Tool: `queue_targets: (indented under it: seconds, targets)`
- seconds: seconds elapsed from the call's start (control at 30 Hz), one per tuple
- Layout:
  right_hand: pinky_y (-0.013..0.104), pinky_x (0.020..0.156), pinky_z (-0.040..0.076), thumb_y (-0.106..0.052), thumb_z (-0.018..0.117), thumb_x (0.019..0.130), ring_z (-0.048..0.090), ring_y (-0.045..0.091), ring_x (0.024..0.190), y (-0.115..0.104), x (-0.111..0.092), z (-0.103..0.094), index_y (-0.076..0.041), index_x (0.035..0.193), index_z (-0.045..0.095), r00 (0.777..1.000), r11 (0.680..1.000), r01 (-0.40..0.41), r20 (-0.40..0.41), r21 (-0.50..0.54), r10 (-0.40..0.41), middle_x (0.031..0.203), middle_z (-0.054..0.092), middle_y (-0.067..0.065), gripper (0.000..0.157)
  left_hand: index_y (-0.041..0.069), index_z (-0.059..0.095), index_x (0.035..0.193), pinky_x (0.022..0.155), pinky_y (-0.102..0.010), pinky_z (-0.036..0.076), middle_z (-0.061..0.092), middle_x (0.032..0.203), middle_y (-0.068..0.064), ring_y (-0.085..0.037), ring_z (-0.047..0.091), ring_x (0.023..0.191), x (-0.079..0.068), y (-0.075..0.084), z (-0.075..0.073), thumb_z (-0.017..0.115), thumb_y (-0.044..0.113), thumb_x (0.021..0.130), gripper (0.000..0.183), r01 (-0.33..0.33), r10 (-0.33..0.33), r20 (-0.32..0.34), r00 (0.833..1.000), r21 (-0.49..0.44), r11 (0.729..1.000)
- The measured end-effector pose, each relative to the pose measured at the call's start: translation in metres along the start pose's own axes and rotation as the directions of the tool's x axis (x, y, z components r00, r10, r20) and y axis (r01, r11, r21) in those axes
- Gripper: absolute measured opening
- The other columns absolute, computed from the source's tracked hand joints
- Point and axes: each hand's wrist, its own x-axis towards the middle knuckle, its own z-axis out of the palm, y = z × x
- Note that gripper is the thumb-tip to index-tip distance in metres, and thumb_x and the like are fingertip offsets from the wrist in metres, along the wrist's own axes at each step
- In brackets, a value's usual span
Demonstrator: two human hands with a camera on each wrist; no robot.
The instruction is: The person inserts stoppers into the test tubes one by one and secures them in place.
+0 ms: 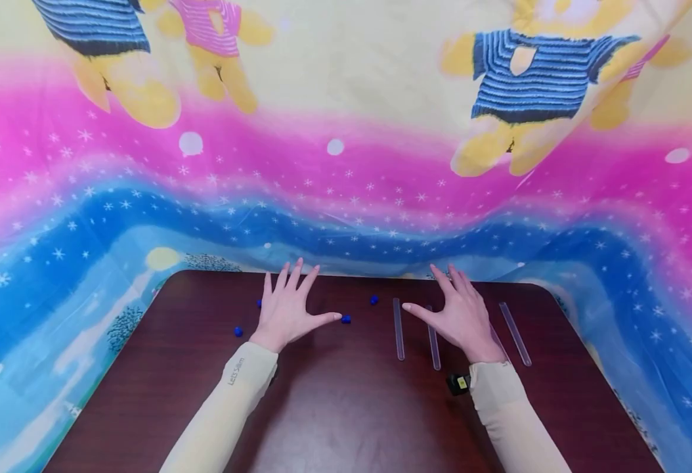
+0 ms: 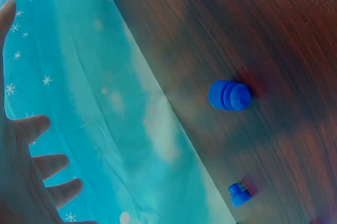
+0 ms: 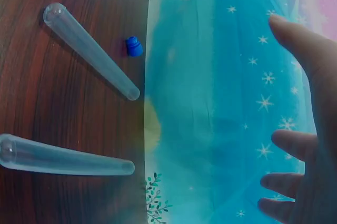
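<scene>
Both hands are raised over the table with their fingers spread, holding nothing. My left hand [image 1: 287, 305] hovers among several small blue stoppers [image 1: 237, 332]; its thumb tip overlaps one stopper [image 1: 346, 319] in the head view, and contact cannot be told. In the left wrist view a ribbed blue stopper [image 2: 229, 95] lies on its side. Under and beside my right hand [image 1: 458, 318] lie several clear test tubes [image 1: 398, 328], roughly parallel, one partly hidden by the hand and wrist. The right wrist view shows two clear tubes [image 3: 92, 50] near a blue stopper [image 3: 134, 46].
The dark reddish-brown wooden table [image 1: 334, 407] has rounded far corners. A printed curtain [image 1: 346, 190] with bears and snowflakes hangs right behind its back edge and along both sides. A small black device [image 1: 458, 384] sits at the right wrist.
</scene>
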Motion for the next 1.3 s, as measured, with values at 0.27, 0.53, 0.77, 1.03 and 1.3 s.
queue_targets:
  seconds: [0.27,0.53,0.77,1.03,1.3]
  targets:
    - [0.073,0.104,0.03,-0.081,0.061,0.08,0.025,0.048,0.145,-0.005,-0.001,0.003,-0.017,0.16,0.035,1.0,1.0,-0.011,-0.02,0.027,0.011,0.162,0.028,0.021,0.105,0.026,0.029,0.162,0.119,-0.061,0.001,0.02,0.167,-0.011,-0.037,0.018,0.151,0.001,0.002,0.004,0.04,0.095,0.077,0.111,0.002,-0.002,0.015,1.0,-0.02,1.0]
    - [0.072,0.1,0.036,-0.074,0.066,0.083,0.032,0.046,0.143,-0.003,-0.002,0.012,-0.014,0.159,0.037,0.999,0.995,-0.014,-0.029,0.099,0.017,0.16,0.032,0.021,0.101,0.024,0.033,0.161,0.119,-0.059,0.006,0.028,0.164,-0.011,-0.035,0.022,0.15,0.001,0.005,0.009,0.041,0.094,0.077,0.11,-0.002,0.003,0.021,1.0,-0.029,1.0]
    - [0.069,0.101,0.038,-0.067,0.067,0.088,0.043,0.047,0.135,-0.004,-0.004,0.02,-0.01,0.158,0.037,0.999,0.984,-0.015,-0.033,0.177,0.021,0.153,0.041,0.024,0.095,0.022,0.037,0.16,0.12,-0.057,0.005,0.03,0.163,-0.012,-0.032,0.022,0.15,-0.001,0.01,0.015,0.051,0.089,0.079,0.106,-0.011,0.013,0.033,0.999,-0.067,0.998]
    - [0.063,0.102,0.04,-0.053,0.069,0.094,0.049,0.045,0.13,-0.012,-0.006,0.027,-0.006,0.156,0.038,0.998,0.968,-0.07,0.016,0.241,0.068,0.149,0.044,0.026,0.084,0.021,0.039,0.159,0.12,-0.056,0.011,0.033,0.162,-0.011,-0.034,0.027,0.148,-0.001,0.02,0.021,0.049,0.09,0.079,0.106,-0.047,0.05,0.036,0.998,-0.063,0.997]
    - [0.061,0.099,0.045,-0.051,0.07,0.093,0.055,0.04,0.122,-0.014,-0.008,0.035,-0.007,0.154,0.042,0.995,0.967,-0.096,0.045,0.237,0.087,0.142,0.051,0.023,0.08,0.019,0.042,0.156,0.12,-0.054,0.016,0.038,0.159,-0.012,-0.034,0.031,0.146,-0.003,0.025,0.026,0.058,0.083,0.081,0.101,-0.059,0.061,0.029,0.998,-0.083,0.995]
